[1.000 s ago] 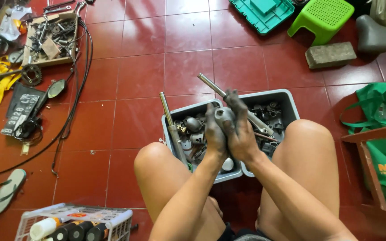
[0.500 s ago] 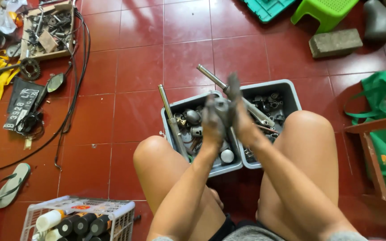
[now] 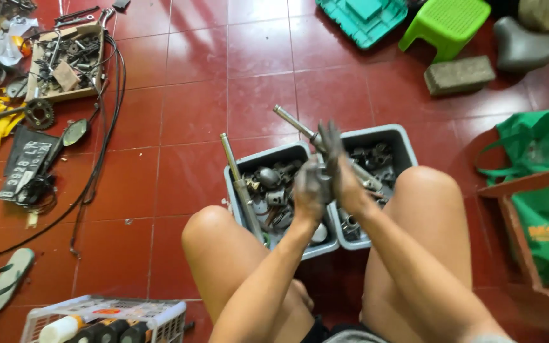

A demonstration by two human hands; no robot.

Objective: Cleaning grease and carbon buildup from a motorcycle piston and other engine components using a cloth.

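A: Containers, item one?
B: Left grey bin (image 3: 233,184), on the red tile floor (image 3: 192,114) between the knees. Contents: assorted dark metal parts, round housings, one pale disc. A long metal rod (image 3: 241,190) leans along its left wall, tip pointing to 11 o'clock.

A: Item two?
B: Right grey bin (image 3: 403,141), touching the first. Contents: more greasy metal fittings. A steel shaft (image 3: 290,121) runs out over both bins toward 10 o'clock.

A: Others?
B: Wooden tray (image 3: 65,95) of small hardware at 10 o'clock; white wire basket (image 3: 96,311) with bottles at 7 o'clock; green bag (image 3: 535,146) at 3 o'clock.

A: Hands?
B: Left hand (image 3: 309,187) and right hand (image 3: 341,174), both grimy, pressed together above the bins. Left fingers curled shut around a small dark part (image 3: 323,188); right fingers stretched nearly straight toward 12 o'clock, palm against that part.

A: Part's position?
B: Between the two palms, mostly hidden; its kind cannot be told.
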